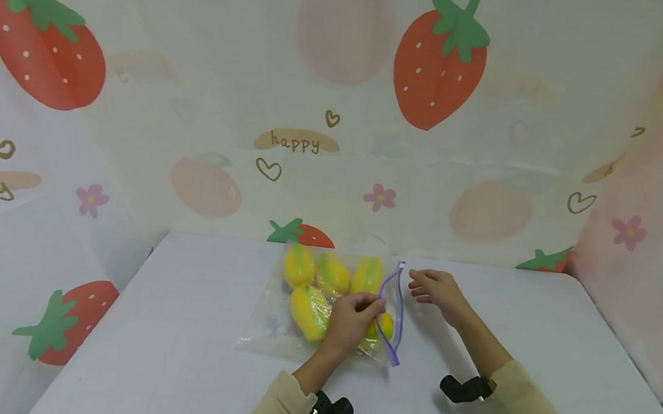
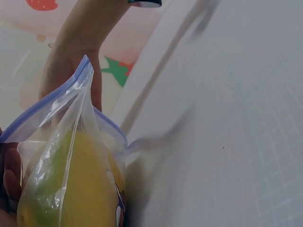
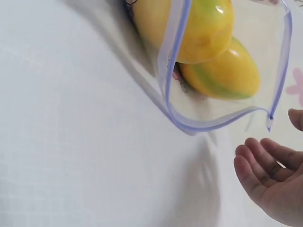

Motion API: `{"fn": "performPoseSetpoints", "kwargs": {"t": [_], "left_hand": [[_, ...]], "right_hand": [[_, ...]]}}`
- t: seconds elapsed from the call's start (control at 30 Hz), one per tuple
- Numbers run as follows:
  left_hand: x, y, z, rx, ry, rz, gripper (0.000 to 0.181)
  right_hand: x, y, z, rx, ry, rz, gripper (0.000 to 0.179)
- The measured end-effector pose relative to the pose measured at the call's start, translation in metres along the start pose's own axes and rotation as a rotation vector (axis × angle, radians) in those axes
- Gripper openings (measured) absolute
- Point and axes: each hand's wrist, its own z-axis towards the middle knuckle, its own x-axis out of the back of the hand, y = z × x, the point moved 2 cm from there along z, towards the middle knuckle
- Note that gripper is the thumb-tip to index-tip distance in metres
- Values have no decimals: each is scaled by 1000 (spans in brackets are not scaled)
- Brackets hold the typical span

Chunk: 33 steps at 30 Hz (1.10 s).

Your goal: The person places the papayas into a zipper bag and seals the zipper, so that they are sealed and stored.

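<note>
A clear zip bag (image 1: 265,330) with a purple seal strip (image 1: 400,301) lies on the white table, its mouth facing right and gaping. Inside are several yellow-green mangoes (image 1: 309,311); the right wrist view shows a mango (image 3: 222,71) near the opening. My left hand (image 1: 349,320) reaches over the bag and pinches the mouth's edge between thumb and fingers. Just right of the bag's far corner, my right hand (image 1: 439,293) is raised with fingers loosely bent, holding nothing. The right wrist view shows this hand (image 3: 279,182) apart from the seal's corner.
The white table (image 1: 181,376) runs back to a fabric wall (image 1: 229,97) printed with strawberries, hearts and flowers. Similar walls stand at left and right. A black wrist device (image 1: 463,389) is on the right wrist, and another black device (image 1: 333,410) on the left.
</note>
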Motion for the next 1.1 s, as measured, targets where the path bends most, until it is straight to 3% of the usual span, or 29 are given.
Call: {"fn": "performPoseSetpoints", "kwargs": {"t": [0.37,0.5,0.63,0.83,0.97,1.1], "left_hand": [[-4,1,-3,-25,5,62,21],[-6,6,-5,-50,18,143,20],[-8,9,-5,-36,33,180,19],[-11,10,-7,-39,39,254,19],[-16,13,-12,-115,60,378,16],[-25,16,-20,-246,65,633,13]], "right_hand": [[-10,-3,16,-72,-14,62,57],[-14,-5,22,-83,-14,109,50],[-16,-6,27,-104,-1,181,41],[-14,-6,32,-108,36,183,29],[-12,-8,35,-100,50,171,24],[-10,-7,41,-111,61,175,25]]}}
